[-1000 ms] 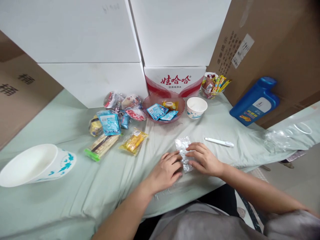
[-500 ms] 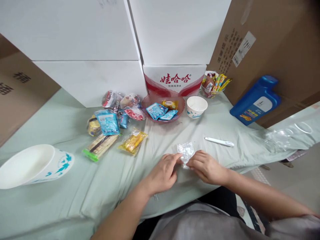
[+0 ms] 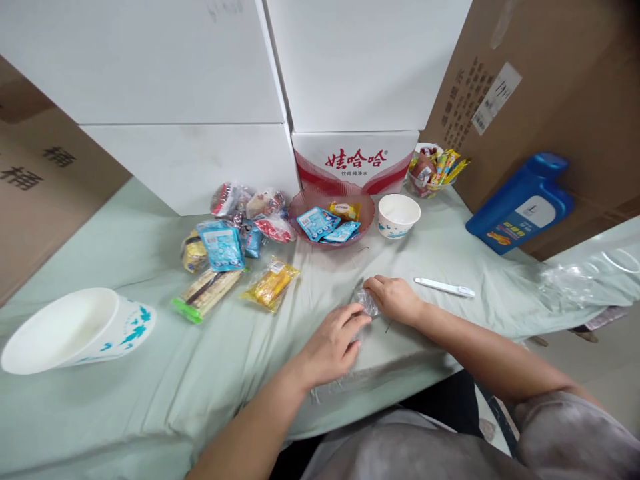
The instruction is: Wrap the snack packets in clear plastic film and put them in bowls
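A small piece of crumpled clear plastic (image 3: 369,303) lies on the cloth between my hands, partly covered by fingers. My right hand (image 3: 396,298) has its fingers bent together over the plastic's upper right side, gripping it. At the lower left edge of the plastic is my left hand (image 3: 331,341), its fingertips touching or almost touching it. That hand's thumb stands apart from the fingers, and nothing shows between them. A white capped cutter or pen-like tool (image 3: 444,287) lies to the right of my right hand.
Behind stand a pink bowl (image 3: 367,227) of packets, a white paper cup (image 3: 399,217) and a clear bowl of snack sticks (image 3: 434,175). Wrapped snacks (image 3: 223,248) are heaped left. A large paper tub (image 3: 65,333) lies far left; a blue bottle (image 3: 520,203) leans against cardboard at right.
My right hand has moved up and slightly left, covering more of the plastic, which now looks smaller and bunched. My left hand stays close to its former place. The view has shifted slightly.
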Action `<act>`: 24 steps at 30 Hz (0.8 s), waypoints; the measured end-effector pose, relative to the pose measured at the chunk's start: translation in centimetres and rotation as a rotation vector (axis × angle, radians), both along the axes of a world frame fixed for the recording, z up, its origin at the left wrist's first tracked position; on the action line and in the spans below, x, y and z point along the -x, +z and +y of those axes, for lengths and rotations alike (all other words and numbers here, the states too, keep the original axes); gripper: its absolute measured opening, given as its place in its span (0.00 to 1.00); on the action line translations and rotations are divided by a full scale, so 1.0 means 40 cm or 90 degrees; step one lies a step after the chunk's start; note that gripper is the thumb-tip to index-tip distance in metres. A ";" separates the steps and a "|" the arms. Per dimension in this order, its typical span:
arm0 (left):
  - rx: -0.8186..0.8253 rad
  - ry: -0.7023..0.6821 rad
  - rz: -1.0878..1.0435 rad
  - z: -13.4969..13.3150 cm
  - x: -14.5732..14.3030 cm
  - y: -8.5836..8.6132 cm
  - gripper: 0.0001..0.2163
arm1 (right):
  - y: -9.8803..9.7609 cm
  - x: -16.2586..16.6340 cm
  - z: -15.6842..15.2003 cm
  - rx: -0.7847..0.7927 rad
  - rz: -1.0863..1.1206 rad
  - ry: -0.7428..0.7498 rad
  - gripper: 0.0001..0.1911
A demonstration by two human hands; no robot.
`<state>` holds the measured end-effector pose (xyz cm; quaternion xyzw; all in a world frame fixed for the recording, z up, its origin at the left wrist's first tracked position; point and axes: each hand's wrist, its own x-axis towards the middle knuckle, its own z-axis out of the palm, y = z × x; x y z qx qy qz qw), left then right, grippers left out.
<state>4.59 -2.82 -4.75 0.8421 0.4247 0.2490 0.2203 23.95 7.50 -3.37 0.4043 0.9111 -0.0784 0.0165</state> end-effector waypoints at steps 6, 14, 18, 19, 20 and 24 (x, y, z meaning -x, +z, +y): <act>-0.019 0.038 0.043 0.001 -0.004 -0.015 0.21 | 0.029 0.033 0.009 0.020 -0.029 -0.042 0.13; -0.029 0.061 0.056 0.006 -0.002 -0.018 0.29 | 0.049 -0.001 0.013 -0.092 0.068 -0.112 0.12; -0.038 0.066 0.040 0.007 -0.003 -0.024 0.29 | 0.026 -0.030 -0.034 -0.116 0.246 0.076 0.15; -0.041 0.072 0.027 0.006 -0.005 -0.024 0.28 | 0.011 -0.032 -0.050 -0.098 0.245 0.127 0.18; -0.044 0.080 0.011 0.006 -0.007 -0.023 0.27 | -0.005 -0.031 -0.063 -0.080 0.226 0.165 0.24; -0.052 0.141 -0.055 0.004 -0.009 -0.010 0.18 | -0.050 -0.020 -0.088 -0.029 0.121 0.182 0.39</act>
